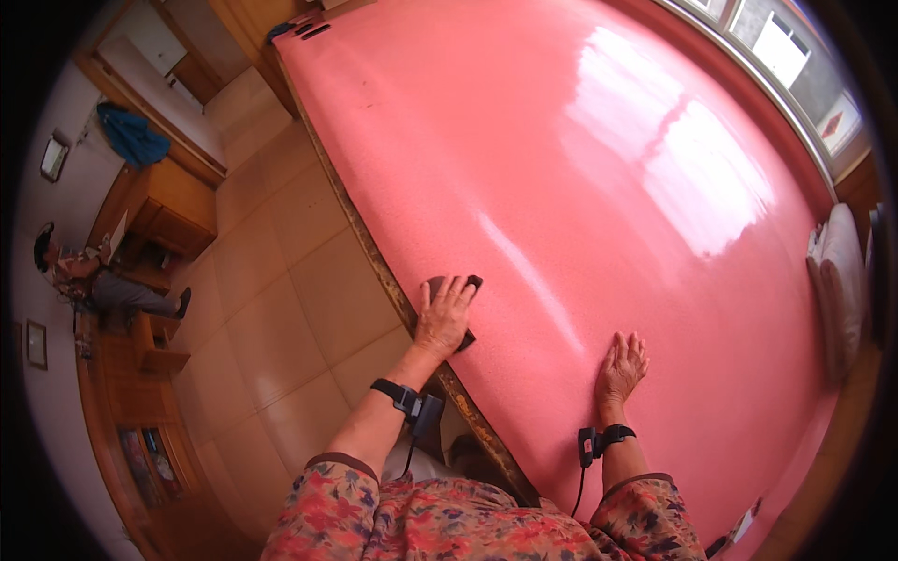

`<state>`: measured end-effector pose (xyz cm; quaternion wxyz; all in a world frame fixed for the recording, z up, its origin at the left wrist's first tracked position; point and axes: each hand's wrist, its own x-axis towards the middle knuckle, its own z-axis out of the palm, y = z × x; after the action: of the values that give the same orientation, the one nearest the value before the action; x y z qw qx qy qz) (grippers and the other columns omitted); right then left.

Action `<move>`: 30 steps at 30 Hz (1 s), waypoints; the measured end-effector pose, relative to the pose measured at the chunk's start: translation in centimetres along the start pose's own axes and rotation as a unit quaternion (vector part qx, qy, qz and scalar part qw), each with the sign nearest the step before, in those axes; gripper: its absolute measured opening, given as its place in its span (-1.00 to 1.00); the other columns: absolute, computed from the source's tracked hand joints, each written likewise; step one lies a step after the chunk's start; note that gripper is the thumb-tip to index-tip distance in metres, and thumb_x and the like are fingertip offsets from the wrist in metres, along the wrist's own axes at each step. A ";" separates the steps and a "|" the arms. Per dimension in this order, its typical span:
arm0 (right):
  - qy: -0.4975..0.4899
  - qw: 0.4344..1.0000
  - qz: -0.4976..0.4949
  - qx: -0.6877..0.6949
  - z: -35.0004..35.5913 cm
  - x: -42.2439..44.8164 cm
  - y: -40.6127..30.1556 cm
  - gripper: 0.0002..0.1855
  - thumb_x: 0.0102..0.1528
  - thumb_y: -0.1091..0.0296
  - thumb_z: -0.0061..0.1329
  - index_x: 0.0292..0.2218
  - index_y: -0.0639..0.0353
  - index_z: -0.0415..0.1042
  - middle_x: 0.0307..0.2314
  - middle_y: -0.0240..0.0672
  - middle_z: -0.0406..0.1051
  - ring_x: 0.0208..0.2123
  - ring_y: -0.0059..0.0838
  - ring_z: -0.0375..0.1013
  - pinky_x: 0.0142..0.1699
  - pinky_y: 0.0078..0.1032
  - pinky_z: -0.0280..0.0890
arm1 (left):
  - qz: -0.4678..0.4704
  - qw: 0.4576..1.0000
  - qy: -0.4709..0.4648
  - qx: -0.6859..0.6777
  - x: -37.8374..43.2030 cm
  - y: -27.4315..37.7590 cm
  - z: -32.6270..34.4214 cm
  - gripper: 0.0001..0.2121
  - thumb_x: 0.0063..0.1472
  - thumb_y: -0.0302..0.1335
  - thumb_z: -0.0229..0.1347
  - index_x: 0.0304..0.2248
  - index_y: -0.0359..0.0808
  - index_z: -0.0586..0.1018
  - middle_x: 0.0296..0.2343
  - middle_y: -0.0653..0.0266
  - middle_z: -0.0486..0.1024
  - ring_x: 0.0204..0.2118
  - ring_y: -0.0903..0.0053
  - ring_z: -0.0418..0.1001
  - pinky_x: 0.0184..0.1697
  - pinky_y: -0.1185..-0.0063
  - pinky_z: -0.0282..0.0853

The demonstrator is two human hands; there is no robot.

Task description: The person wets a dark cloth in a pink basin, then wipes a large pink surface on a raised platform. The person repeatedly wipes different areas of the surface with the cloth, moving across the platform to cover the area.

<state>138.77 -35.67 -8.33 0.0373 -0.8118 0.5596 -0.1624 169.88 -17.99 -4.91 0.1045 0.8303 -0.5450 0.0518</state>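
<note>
A glossy pink sheet (449,175) covers a broad raised platform in front of me. Near its left edge my left hand (443,324) lies over a dark cloth (466,341), pressing it to the sheet; most of the cloth is hidden under the palm and fingers. Farther right, my right hand (621,368) rests palm down on the pink surface with nothing in it. Both wrists wear black straps with small devices, a cable hanging from each.
Worn edging (466,410) borders the platform above a tiled floor (280,301). A person (105,280) sits at the left beside wooden cabinets (172,210). Folded bedding (838,280) stands at the right, below the window side. Small dark objects (316,31) lie at the far corner.
</note>
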 end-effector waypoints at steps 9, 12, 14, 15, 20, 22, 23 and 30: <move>0.017 1.000 0.022 0.013 0.1 0.3 -0.3 -0.68 0.19 0.31 -0.20 -0.03 -0.04 0.41 0.06 -0.27 0.25 0.19 -0.25 0.09 0.28 -0.16 -0.22 | -0.071 0.995 -0.054 0.039 14.2 -11.2 3.4 -0.58 0.22 -0.37 -0.11 0.08 -0.19 0.30 0.11 0.20 0.20 0.21 0.31 0.07 0.20 0.00 -0.16; 0.008 1.000 0.020 -0.004 -0.2 0.5 -0.6 -0.68 0.18 0.35 -0.18 -0.03 -0.01 0.41 0.05 -0.28 0.26 0.18 -0.25 0.09 0.28 -0.16 -0.20 | -0.086 0.991 -0.067 0.078 19.8 -14.7 5.2 -0.56 0.24 -0.33 -0.12 0.11 -0.16 0.26 0.14 0.25 0.17 0.23 0.32 0.04 0.20 0.00 -0.15; 0.001 1.000 0.021 -0.002 -0.5 0.7 -0.8 -0.68 0.18 0.38 -0.18 -0.03 0.01 0.40 0.06 -0.26 0.25 0.19 -0.25 0.09 0.28 -0.17 -0.20 | -0.072 0.993 -0.054 0.077 23.2 -16.4 6.3 -0.57 0.25 -0.33 -0.12 0.11 -0.16 0.25 0.14 0.25 0.15 0.23 0.32 0.03 0.19 0.00 -0.14; -0.006 1.000 0.025 -0.007 -0.6 0.8 -0.8 -0.68 0.18 0.39 -0.19 -0.03 0.02 0.40 0.06 -0.25 0.24 0.19 -0.24 0.08 0.28 -0.17 -0.20 | -0.063 0.994 -0.048 0.077 24.8 -17.0 6.9 -0.57 0.25 -0.33 -0.12 0.11 -0.16 0.26 0.14 0.25 0.15 0.23 0.32 0.03 0.19 0.00 -0.14; -0.018 0.999 0.042 -0.017 -0.7 1.0 -1.0 -0.67 0.16 0.39 -0.17 -0.04 0.00 0.41 0.06 -0.29 0.24 0.18 -0.26 0.09 0.28 -0.17 -0.19 | -0.083 0.991 -0.054 0.085 30.1 -16.8 9.1 -0.57 0.25 -0.32 -0.15 0.10 -0.23 0.25 0.14 0.18 0.14 0.23 0.30 0.02 0.19 0.04 -0.12; -0.023 0.999 0.043 -0.017 -0.7 1.1 -1.0 -0.67 0.16 0.40 -0.18 -0.04 -0.01 0.40 0.07 -0.30 0.23 0.19 -0.26 0.07 0.28 -0.18 -0.20 | -0.067 0.993 -0.050 0.089 30.3 -15.5 9.2 -0.55 0.24 -0.31 -0.15 0.11 -0.25 0.24 0.15 0.14 0.12 0.23 0.28 0.01 0.20 0.06 -0.13; -0.023 0.999 0.043 -0.015 -0.7 1.1 -1.1 -0.66 0.16 0.40 -0.19 -0.03 -0.01 0.40 0.08 -0.31 0.22 0.20 -0.27 0.07 0.28 -0.18 -0.20 | -0.027 0.996 -0.042 0.070 30.0 -14.4 9.1 -0.54 0.24 -0.32 -0.15 0.11 -0.26 0.23 0.16 0.14 0.12 0.24 0.27 0.01 0.20 0.07 -0.13; -0.023 0.999 0.038 -0.018 -0.9 1.1 -1.0 -0.64 0.16 0.39 -0.20 -0.01 -0.03 0.38 0.09 -0.32 0.21 0.21 -0.31 0.05 0.29 -0.21 -0.22 | 0.256 0.964 -0.045 -0.057 20.7 2.6 7.5 -0.48 0.12 -0.38 -0.11 0.10 -0.35 0.26 0.16 0.06 0.11 0.24 0.26 0.02 0.24 0.13 -0.18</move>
<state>139.76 -36.17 -7.03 0.0421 -0.7938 0.5922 -0.1320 175.55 -39.19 -7.76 0.1103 0.6571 -0.7456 0.0087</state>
